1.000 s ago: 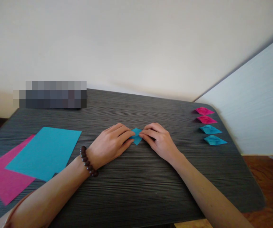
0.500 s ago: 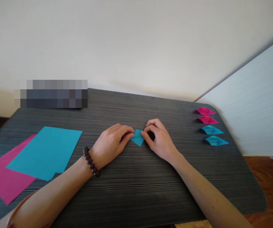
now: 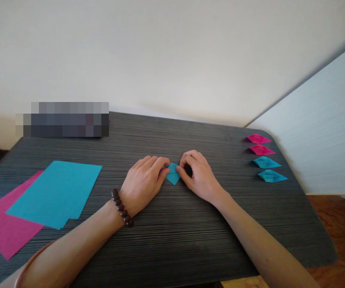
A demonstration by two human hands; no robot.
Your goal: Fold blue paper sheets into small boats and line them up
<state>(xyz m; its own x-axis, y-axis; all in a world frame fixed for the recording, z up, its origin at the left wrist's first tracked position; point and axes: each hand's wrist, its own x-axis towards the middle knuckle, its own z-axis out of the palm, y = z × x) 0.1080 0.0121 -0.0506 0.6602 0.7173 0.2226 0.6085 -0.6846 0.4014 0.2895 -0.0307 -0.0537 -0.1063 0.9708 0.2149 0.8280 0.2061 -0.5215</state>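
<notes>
A small folded piece of blue paper [image 3: 173, 175] is between my hands near the middle of the dark table, one corner pointing toward me. My left hand [image 3: 145, 180], with a dark bead bracelet [image 3: 122, 208] at its wrist, pinches the paper's left side between thumb and fingers. On the opposite side, my right hand [image 3: 199, 174] grips the right edge with thumb and forefinger, the other fingers curled. The fingertips hide parts of the paper's upper edges.
Blue paper sheets [image 3: 55, 194] overlap a pink sheet [image 3: 9, 224] on the left. Pink folded paper boats [image 3: 259, 139] and blue ones [image 3: 272, 176] form a column at the right edge of the table [image 3: 172, 244]. A blurred-out object [image 3: 67, 122] stands at the back left, by the wall.
My left hand has turned slightly more upright and its wrist has shifted right. Both hands keep their pinch on the blue paper. The whole view has shifted slightly.
</notes>
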